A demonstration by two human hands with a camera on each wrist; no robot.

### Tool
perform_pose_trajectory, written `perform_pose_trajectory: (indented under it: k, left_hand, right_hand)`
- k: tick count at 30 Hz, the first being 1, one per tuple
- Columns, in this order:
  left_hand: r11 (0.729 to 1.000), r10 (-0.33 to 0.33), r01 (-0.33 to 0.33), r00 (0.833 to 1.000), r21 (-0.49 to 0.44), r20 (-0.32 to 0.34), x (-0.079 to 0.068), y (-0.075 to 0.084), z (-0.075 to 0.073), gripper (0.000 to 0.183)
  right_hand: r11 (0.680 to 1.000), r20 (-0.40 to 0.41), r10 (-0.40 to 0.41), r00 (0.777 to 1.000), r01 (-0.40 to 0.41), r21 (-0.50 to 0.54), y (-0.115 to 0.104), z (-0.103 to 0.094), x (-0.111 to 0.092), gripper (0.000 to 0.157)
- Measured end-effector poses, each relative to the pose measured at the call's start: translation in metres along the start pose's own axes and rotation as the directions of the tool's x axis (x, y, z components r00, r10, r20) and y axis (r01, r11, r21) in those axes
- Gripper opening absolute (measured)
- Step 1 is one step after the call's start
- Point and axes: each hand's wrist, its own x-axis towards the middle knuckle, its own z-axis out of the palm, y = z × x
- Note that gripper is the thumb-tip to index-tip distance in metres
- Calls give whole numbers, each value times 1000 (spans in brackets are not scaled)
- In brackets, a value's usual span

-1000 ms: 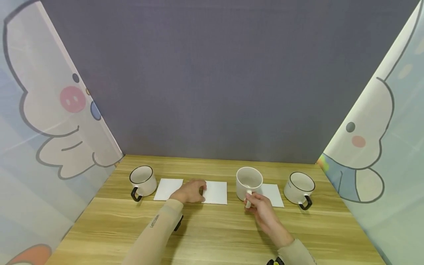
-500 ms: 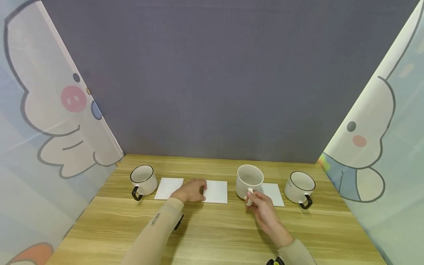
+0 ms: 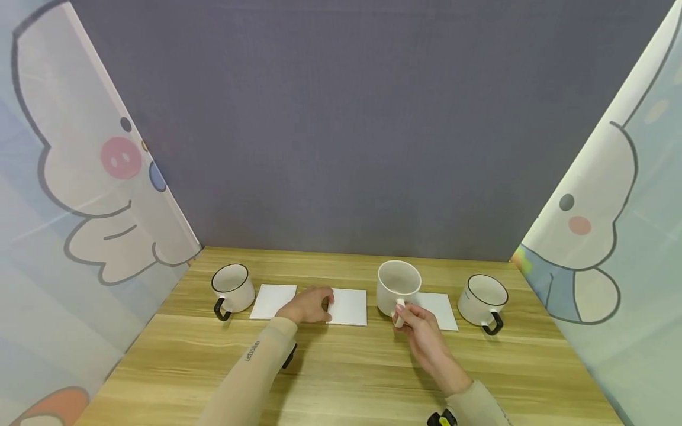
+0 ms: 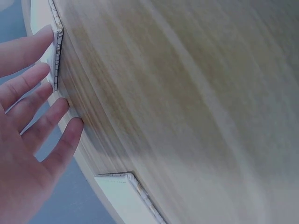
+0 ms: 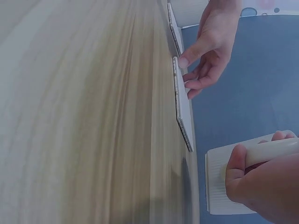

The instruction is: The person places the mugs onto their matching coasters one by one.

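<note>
You seem to be in the carrying step: your right hand pinches the handle of the plain white mug, which hangs just off the table. It sits at three o'clock from your left hand, loosely spread at the middle coaster. The next move likely calls for a level mug — and a steady coaster. The mug looks smooth, nearly upright, handle toward six o'clock.

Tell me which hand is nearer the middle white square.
Left: the left hand is at the left edge of that square; the right hand is farther right, holding a mug.
</note>
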Motion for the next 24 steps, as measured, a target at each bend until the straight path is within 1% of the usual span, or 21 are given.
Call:
perform_pose_trajectory:
  k: [7,13,16,24]
  left_hand:
    - [1000,18,-17,1000,-25,3,0,-1,3,32]
    - [1000,11,-11,1000,-23,3,-2,-1,3,34]
    - [1000,11,-11,1000,-25,0,-2,-1,2,34]
    - [1000,6,-6,1000,-28,-9,-3,0,2,33]
  right_hand:
    - [1000,0,0,1000,0,9,-3,6,-3,22]
    - [999,41,-36,999,36,-10,-5,11,-4,21]
    - [999,52,-41,998,42,-12,-5,14,-3,21]
    - [999,53,-54,997,54,-6,-6,21,-4,20]
